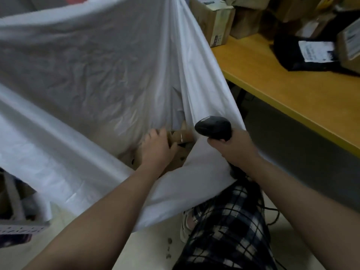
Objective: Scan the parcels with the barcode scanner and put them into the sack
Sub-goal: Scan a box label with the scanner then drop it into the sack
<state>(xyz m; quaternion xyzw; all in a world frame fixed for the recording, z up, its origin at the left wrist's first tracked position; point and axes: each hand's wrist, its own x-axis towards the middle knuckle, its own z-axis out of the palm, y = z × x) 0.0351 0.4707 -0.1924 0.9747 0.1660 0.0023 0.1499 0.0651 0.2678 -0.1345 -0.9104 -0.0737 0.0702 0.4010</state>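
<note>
A large white sack [87,75] stands open in front of me and fills the left and middle of the view. My left hand [157,149] reaches down inside its mouth and grips a brown cardboard parcel [181,136] that lies among other cardboard parcels at the bottom. My right hand [233,148] holds the black barcode scanner [213,128] at the sack's right edge, and the sack's rim is bunched under that hand.
A yellow-topped table [292,90] runs along the right. Several cardboard boxes [212,20] stand at its back, with a black parcel bearing a white label [303,53] near them. My leg in checked trousers [224,230] is below the sack. Clutter lies on the floor at left.
</note>
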